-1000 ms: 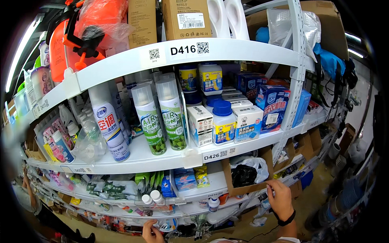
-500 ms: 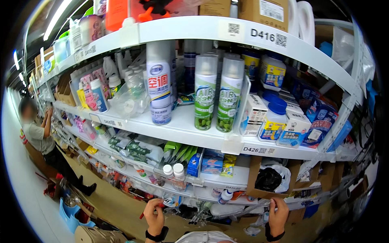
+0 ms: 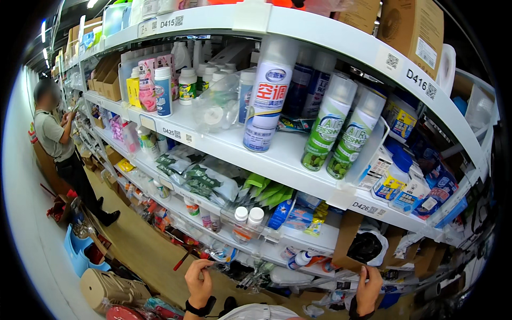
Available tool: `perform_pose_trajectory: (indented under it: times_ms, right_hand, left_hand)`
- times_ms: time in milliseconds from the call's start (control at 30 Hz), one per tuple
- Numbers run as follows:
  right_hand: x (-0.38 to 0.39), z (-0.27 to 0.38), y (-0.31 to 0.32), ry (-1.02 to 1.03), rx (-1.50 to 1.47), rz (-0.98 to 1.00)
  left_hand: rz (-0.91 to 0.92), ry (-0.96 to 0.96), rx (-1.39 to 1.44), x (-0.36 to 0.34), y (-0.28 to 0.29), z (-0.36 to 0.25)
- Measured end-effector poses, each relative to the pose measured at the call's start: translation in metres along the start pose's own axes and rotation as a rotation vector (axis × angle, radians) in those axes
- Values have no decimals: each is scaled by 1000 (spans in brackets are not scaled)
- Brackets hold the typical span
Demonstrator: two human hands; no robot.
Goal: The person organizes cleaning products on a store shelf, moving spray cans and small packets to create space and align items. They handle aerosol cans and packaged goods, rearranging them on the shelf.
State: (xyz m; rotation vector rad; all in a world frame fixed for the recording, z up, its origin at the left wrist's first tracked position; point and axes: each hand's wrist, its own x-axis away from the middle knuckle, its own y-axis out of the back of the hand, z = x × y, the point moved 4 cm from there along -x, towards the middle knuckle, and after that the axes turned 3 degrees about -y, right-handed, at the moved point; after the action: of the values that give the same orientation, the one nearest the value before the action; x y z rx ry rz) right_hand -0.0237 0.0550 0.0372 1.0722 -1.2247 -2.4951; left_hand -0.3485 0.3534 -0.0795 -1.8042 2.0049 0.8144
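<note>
In the head view, my right hand (image 3: 367, 288) has its fingers closed on the front edge of a cardboard box (image 3: 342, 250) that holds black and white plastic bags (image 3: 365, 246). My left hand (image 3: 198, 282) is raised lower in the middle, fingers curled; whatever it may hold cannot be made out. It is nearest the lower shelves of small packets and bottles. Above the box, a white shelf (image 3: 288, 162) carries two green spray cans (image 3: 325, 128), a taller white spray can (image 3: 265, 106) and blue-lidded bottles (image 3: 392, 176) among small boxes.
Another person (image 3: 56, 133) stands in the aisle at the left, hands raised at the shelving. A white wall (image 3: 21, 186) runs along the left. A blue plastic container (image 3: 77, 245) and a beige bundle (image 3: 104, 290) lie on the floor. Cartons (image 3: 410, 26) sit on the upper shelf.
The view has swung left, so the shelves shift rightward and the other person shows more fully. My left hand has risen into fuller view; my right hand stays at the box's edge.
</note>
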Motion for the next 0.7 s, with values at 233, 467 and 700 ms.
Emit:
perform_pose_trajectory:
  times_ms: [233,467,700]
  right_hand:
    - [4,7,-8,-117,26,64]
    - [1,2,-28,-145,-54,258]
    - [-1,18,-57,-2,-399,341]
  left_hand:
    - [24,14,-14,-20,11,12]
    - [-44,-36,-18,-63,11,-12]
    - [-133,-15,-83,-74,22,-26]
